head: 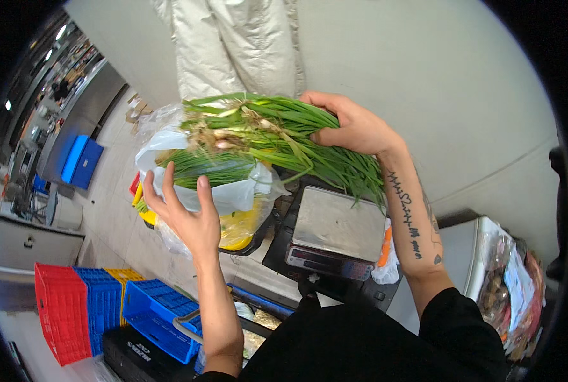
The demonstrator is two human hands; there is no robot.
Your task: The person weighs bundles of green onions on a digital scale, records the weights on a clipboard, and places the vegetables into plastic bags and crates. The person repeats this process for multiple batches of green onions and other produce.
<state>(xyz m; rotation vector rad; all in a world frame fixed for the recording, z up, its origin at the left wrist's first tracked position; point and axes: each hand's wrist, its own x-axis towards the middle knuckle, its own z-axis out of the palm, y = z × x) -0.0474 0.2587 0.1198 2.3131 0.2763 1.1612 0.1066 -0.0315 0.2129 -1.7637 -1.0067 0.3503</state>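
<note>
My right hand (350, 124) grips a large bunch of spring onions (284, 129) by its green leaves, with the roots and small bulbs pointing left. The bunch is held above a white plastic bag (207, 198) and partly over a digital weighing scale (340, 222). More thin green stalks (198, 167) lie inside the bag, whose mouth is open. My left hand (188, 215) is raised in front of the bag with its fingers spread and nothing in it. Whether its fingertips touch the bag's edge I cannot tell.
A yellow crate (238, 238) with clear plastic stands under the bag. Red (59, 310) and blue (162, 315) plastic crates stand at the lower left, near a black box (140, 355). Filled plastic bags (518, 286) lie at the right. A light-coloured cloth (238, 43) hangs by the wall.
</note>
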